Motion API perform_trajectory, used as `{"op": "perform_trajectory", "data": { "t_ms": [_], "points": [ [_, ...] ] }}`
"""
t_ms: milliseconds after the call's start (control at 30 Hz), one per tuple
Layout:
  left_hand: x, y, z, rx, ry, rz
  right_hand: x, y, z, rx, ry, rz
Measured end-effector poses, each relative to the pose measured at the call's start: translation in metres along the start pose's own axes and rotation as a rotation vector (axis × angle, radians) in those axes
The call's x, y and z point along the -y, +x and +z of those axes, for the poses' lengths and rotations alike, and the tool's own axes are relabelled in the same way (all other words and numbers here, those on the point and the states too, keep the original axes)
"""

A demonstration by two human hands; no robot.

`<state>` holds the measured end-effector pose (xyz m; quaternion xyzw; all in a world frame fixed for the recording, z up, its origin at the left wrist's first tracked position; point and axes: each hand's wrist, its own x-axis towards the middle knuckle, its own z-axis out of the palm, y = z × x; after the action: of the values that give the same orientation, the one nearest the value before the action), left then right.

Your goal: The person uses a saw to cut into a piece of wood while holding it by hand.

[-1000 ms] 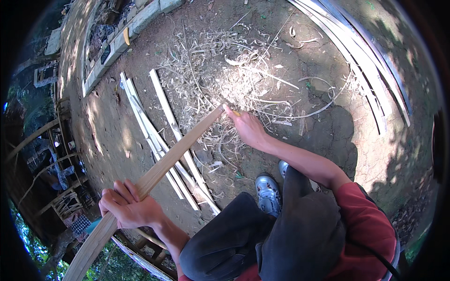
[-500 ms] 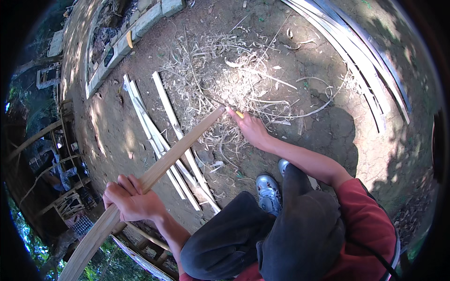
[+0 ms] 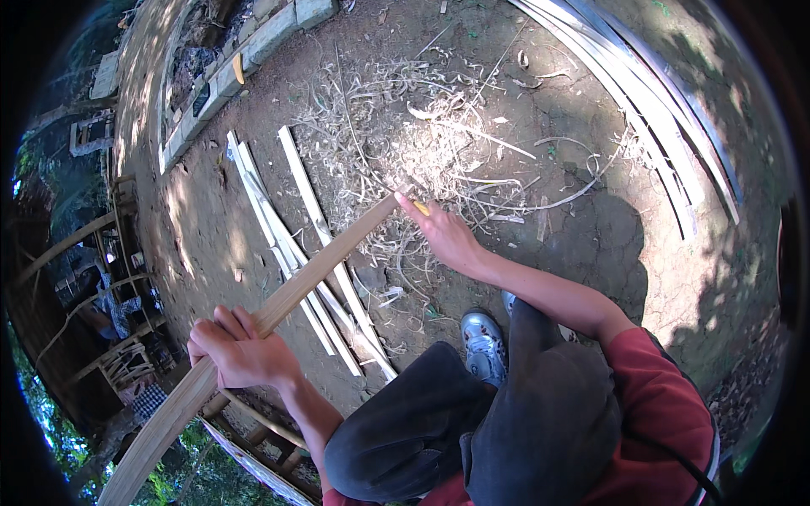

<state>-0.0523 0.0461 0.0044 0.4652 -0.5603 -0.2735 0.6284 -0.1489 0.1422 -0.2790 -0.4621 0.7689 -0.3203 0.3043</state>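
A long, flat wooden strip [image 3: 325, 261] slants up from the lower left toward the middle of the picture. My left hand [image 3: 240, 347] is wrapped round its lower part. At the strip's far end, my right hand [image 3: 449, 239] is closed on a knife with a yellow handle [image 3: 422, 208]; its thumb presses against the strip's tip. The thin blade is hard to make out against the shavings. Beneath the strip's far end lies a heap of pale, curled wood shavings [image 3: 430, 126].
Several pale slats [image 3: 299, 181] lie on the dirt left of the shavings. Long strips [image 3: 624, 84] rest at the upper right. A block edging [image 3: 224, 84] runs along the upper left, and bamboo framework [image 3: 67, 244] stands at far left. My shoe [image 3: 483, 341] is below the shavings.
My right hand has shifted slightly left and down, staying at the strip's far end. The strip has tilted only a little, and my left hand keeps its hold.
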Motion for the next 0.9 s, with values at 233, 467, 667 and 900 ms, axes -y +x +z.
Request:
{"op": "perform_trajectory", "data": {
  "t_ms": [233, 467, 667, 900],
  "points": [
    [0.001, 0.002, -0.007, 0.049, 0.017, -0.012, -0.001, -0.002, -0.009, -0.019, 0.008, -0.093],
    [0.007, 0.003, -0.012, 0.12, 0.032, 0.028, -0.013, -0.015, -0.007, 0.141, 0.061, 0.082],
    [0.004, 0.006, -0.004, 0.025, 0.016, -0.004, 0.01, -0.033, -0.01, -0.009, 0.1, -0.075],
    [0.009, 0.011, -0.008, -0.1, -0.016, -0.034, -0.007, -0.025, -0.003, 0.055, 0.042, -0.023]
  ]
}}
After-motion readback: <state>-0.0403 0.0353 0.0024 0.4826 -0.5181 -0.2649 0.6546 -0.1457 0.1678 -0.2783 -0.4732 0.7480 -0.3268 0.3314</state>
